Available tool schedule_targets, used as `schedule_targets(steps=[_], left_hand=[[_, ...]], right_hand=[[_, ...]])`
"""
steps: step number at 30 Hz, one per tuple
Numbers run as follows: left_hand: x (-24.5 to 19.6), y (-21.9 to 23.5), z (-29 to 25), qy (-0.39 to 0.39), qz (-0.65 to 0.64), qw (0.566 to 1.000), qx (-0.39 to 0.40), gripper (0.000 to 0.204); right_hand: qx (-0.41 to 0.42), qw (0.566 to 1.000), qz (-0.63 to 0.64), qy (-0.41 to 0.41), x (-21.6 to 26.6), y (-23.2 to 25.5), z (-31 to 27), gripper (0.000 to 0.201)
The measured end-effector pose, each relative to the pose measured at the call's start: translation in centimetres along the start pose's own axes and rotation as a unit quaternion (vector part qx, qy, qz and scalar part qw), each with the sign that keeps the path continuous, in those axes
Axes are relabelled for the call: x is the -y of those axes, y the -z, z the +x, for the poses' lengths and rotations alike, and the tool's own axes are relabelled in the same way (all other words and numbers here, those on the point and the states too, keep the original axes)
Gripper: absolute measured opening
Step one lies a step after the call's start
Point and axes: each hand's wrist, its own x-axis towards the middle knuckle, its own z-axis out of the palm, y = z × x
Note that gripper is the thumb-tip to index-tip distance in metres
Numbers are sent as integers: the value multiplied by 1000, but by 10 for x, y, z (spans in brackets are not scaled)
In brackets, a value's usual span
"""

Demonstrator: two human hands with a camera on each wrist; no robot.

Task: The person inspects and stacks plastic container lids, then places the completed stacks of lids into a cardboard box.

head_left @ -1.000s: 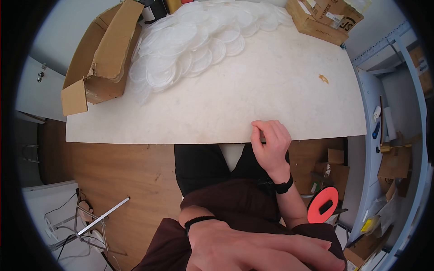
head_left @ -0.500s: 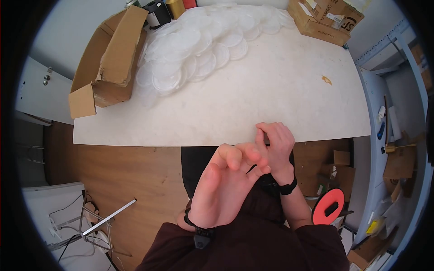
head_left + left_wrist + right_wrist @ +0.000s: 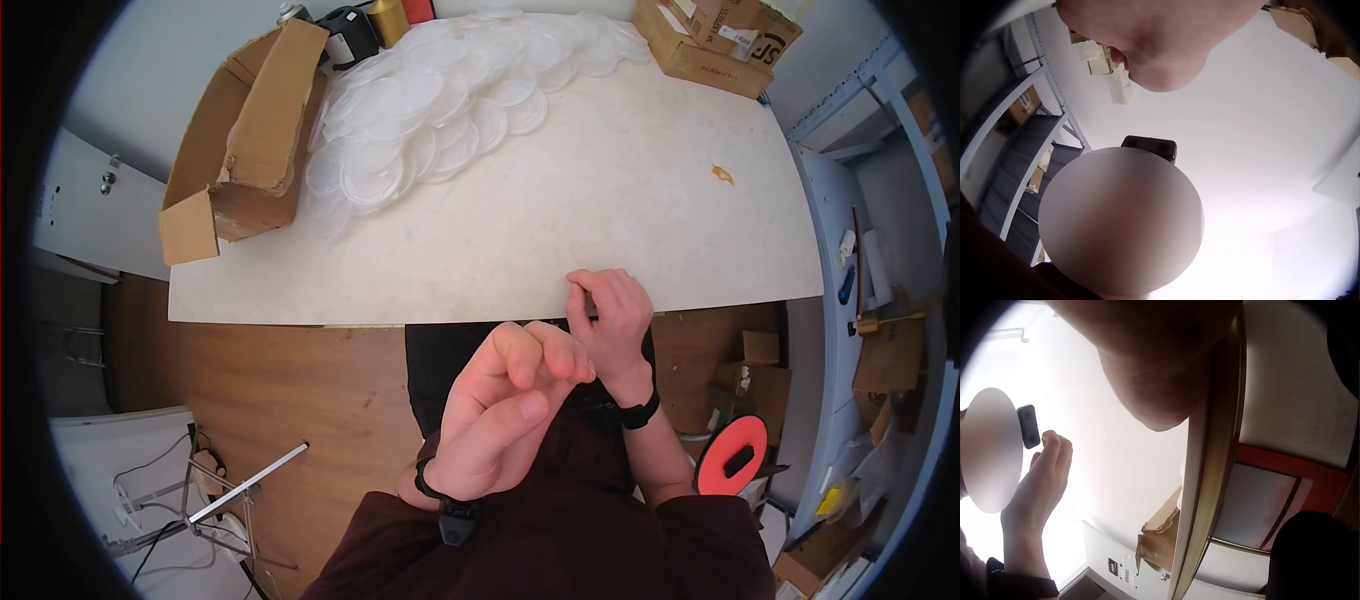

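My left hand (image 3: 495, 415) is raised in front of my chest, close to the head camera, with its palm turned up and its fingers loosely bent. Nothing is held in it. In the right wrist view the same left hand (image 3: 1041, 478) is up near the head-worn camera (image 3: 1029, 425). My right hand (image 3: 612, 320) rests at the front edge of the white table (image 3: 480, 260), fingers loosely curled and holding nothing. Farther back on the table, a heap of clear round plastic discs (image 3: 420, 110) spreads out, away from both hands.
An open cardboard box (image 3: 250, 150) stands at the table's left, and closed cartons (image 3: 710, 50) are stacked at the back right. A black container (image 3: 347, 38) stands behind the heap. Shelving (image 3: 850, 220) runs along the right side, and a red disc (image 3: 730, 455) is beside my right arm.
My left hand has come up and turned from back-of-hand to palm showing; its thumb has since moved inward across the palm. The right hand stays at the table edge.
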Motion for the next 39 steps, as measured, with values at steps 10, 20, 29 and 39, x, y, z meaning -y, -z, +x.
schedule_targets(steps=[10, 20, 29, 39], left_hand=[[4, 0, -2, -19, 30, 999, -13, 24], [15, 9, -3, -171, 140, 974, 41, 18], [18, 13, -3, -260, 279, 924, 28, 22], [17, 25, -1, -357, 474, 805, -9, 33]], right_hand=[[-7, 1000, 7, 6, 1, 0, 1, 11], [-8, 1000, 8, 6, -1, 0, 0, 12], [-6, 1000, 8, 8, 1, 2, 1, 12], [-8, 1000, 8, 10, -1, 0, 0, 10]])
